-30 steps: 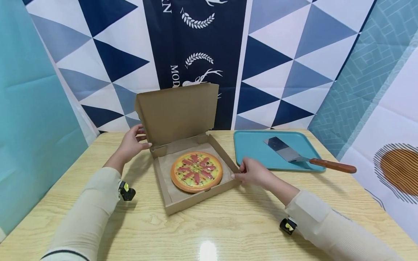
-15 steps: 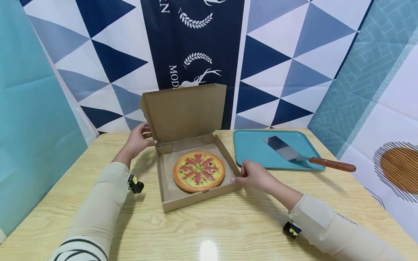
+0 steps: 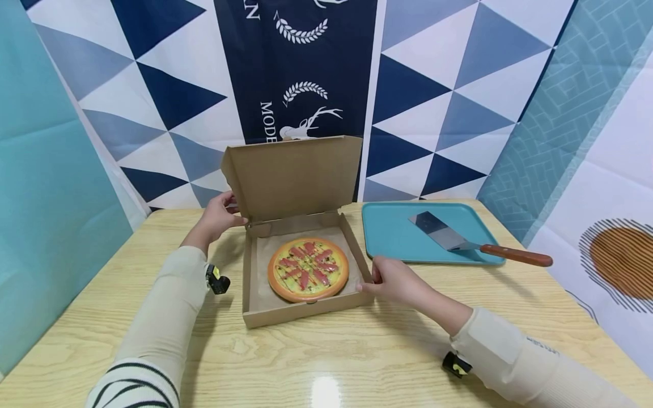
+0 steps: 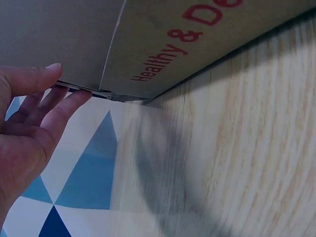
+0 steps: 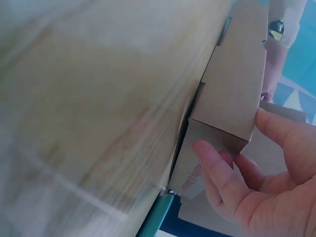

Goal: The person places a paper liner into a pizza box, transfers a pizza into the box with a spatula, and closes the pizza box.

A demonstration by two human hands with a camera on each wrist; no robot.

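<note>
An open cardboard pizza box (image 3: 296, 313) lies on the wooden table in the head view, its lid (image 3: 298, 178) standing up at the back. Inside, on brown paper, sits a round pizza (image 3: 308, 269) with red strips on top. My left hand (image 3: 216, 216) grips the box by its back left corner, thumb on the near side and fingers behind; the left wrist view shows these fingers (image 4: 64, 108) at the cardboard edge. With my right hand (image 3: 395, 279) I pinch the front right corner, where the right wrist view shows the box wall (image 5: 229, 84) between thumb and fingers.
A blue tray (image 3: 388, 232) lies at the back right of the table (image 3: 285, 362). Across it rests a metal spatula (image 3: 444, 231), its wooden handle reaching past the tray's right rim. Patterned cloth hangs close behind the box and along both sides.
The pizza box has turned slightly: its back and lid have swung right, and its front left corner has moved left. My left hand has moved right with it; the right hand stays at its corner.
</note>
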